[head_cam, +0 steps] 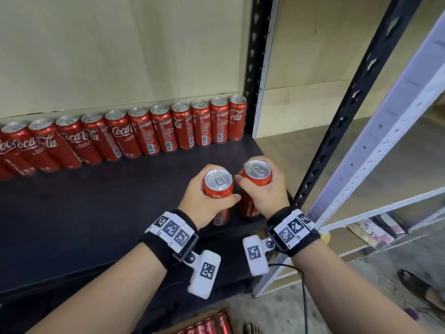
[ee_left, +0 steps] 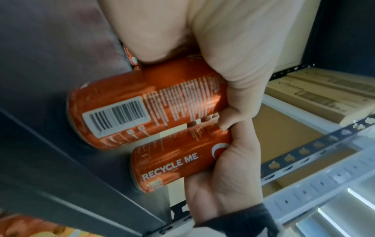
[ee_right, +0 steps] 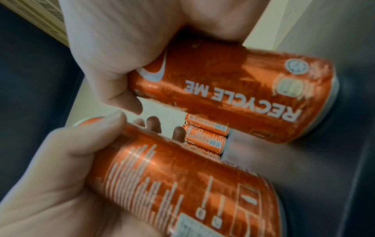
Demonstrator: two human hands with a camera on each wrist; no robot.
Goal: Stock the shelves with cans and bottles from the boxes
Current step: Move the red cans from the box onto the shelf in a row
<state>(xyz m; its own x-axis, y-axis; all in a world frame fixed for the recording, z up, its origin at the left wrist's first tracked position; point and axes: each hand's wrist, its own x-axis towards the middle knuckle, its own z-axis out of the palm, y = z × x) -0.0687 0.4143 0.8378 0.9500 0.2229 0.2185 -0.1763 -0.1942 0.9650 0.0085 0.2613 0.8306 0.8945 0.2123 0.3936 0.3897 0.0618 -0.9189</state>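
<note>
Both hands hold upright red Coca-Cola cans side by side over the front right corner of the dark shelf. My left hand grips one can around its upper body; its barcode side shows in the left wrist view. My right hand grips the other can, the one printed "RECYCLE ME". The can bottoms are at the shelf surface; I cannot tell if they touch it. A row of several matching cans lines the shelf's back edge.
A black upright post stands at the shelf's back right, and a slanted black post at its front right. A white rack frame stands further right. A box with several cans lies below. A sandalled foot is on the floor.
</note>
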